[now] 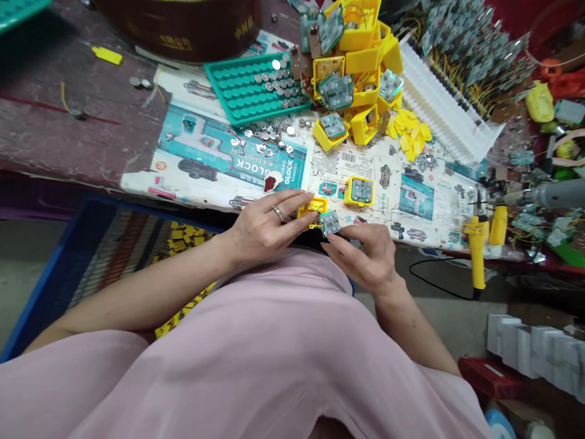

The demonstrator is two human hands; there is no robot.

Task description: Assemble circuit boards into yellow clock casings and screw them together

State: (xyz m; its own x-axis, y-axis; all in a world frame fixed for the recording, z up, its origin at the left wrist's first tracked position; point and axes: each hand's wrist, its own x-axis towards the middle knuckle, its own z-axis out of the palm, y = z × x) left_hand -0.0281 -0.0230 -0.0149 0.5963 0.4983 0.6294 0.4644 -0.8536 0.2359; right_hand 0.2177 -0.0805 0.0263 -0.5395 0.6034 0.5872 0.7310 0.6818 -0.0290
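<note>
At the table's front edge my left hand, with a ring on one finger, grips a small yellow plastic case between thumb and fingers. Right beside the case, my right hand pinches a small grey-green circuit board by its lower edge. The board is tilted and sits close against the case's right side; thin wires show between them. Just beyond my right hand lies another yellow case with a board in it, resting on the printed cardboard.
A green tray holds button cells, with loose cells in front. Yellow cases pile up behind, near small yellow pieces. A white rack and wired boards stand right. A yellow-handled tool hangs at the edge. A blue crate is below left.
</note>
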